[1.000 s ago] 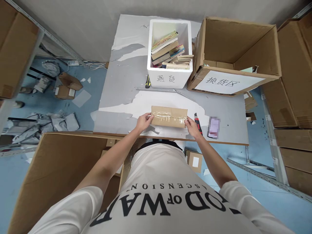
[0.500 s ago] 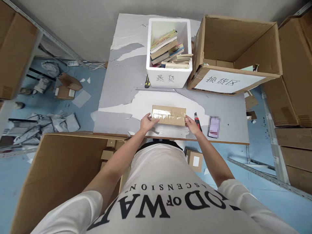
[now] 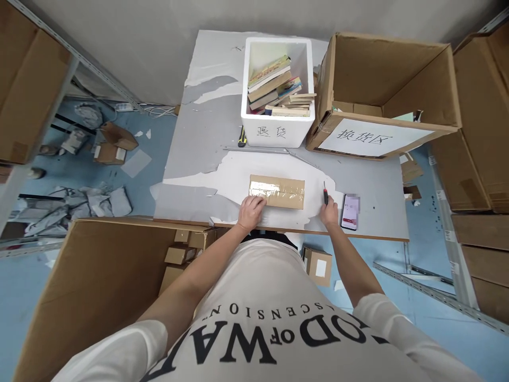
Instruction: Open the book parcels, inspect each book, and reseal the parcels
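Note:
A flat cardboard box (image 3: 277, 192) with shiny clear tape along its top lies on the worn tabletop. My left hand (image 3: 251, 211) rests against its near left corner, fingers bent over the edge. To the right of the box, my right hand (image 3: 329, 213) is closed around a red and black utility knife (image 3: 325, 194), whose tip points away from me. A phone (image 3: 350, 211) with a lit screen lies just right of that hand.
At the back stand a white foam bin (image 3: 278, 130) of books and a large open carton (image 3: 374, 139) with a handwritten sign. A yellow and black cutter (image 3: 242, 137) lies beside the bin. Another big carton (image 3: 107, 265) is at my left.
My right hand has left the box's right end and picked up the utility knife. My left hand has shifted from the left end to the near left corner.

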